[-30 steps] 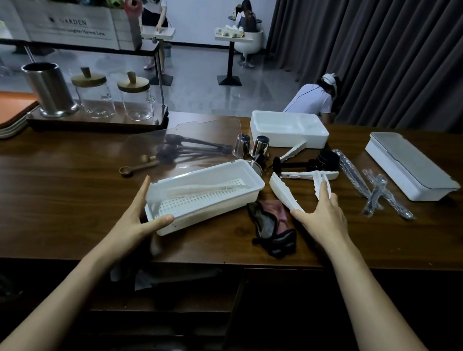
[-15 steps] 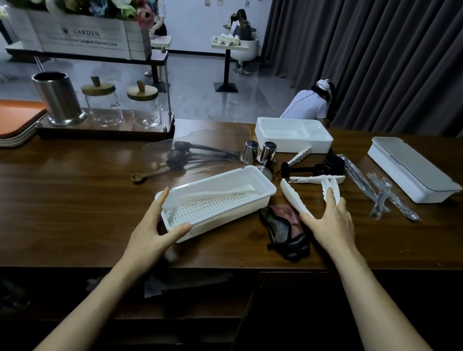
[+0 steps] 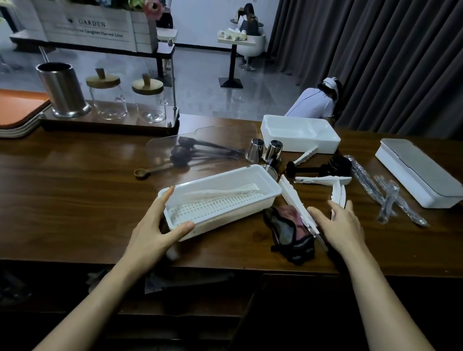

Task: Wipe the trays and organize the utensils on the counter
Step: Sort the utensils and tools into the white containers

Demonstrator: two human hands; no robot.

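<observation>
A white tray (image 3: 264, 204) with a perforated insert lies at an angle near the counter's front edge. My left hand (image 3: 156, 224) grips its near left corner, thumb on the front wall and fingers along the end. Right of the tray lies a pair of white tongs (image 3: 293, 199), its near end over a dark maroon cloth (image 3: 287, 232). My right hand (image 3: 339, 226) rests on those tongs with fairly straight fingers, thumb along them. More white tongs (image 3: 321, 180) lie just behind, and a second pair of tongs (image 3: 340, 192) lies at my fingertips.
Behind the tray lie dark spoons (image 3: 198, 152) under a clear lid, a wooden spoon (image 3: 142, 173), metal cups (image 3: 256, 149) and black measuring cups (image 3: 337, 166). A deeper white tray (image 3: 300, 134), a lidded white box (image 3: 422, 172), wrapped cutlery (image 3: 388, 197), glass jars (image 3: 105, 96) and a steel canister (image 3: 62, 89) stand around.
My right hand has slid toward me along the tongs, now over their near end by the cloth. My left hand keeps its hold on the tray corner.
</observation>
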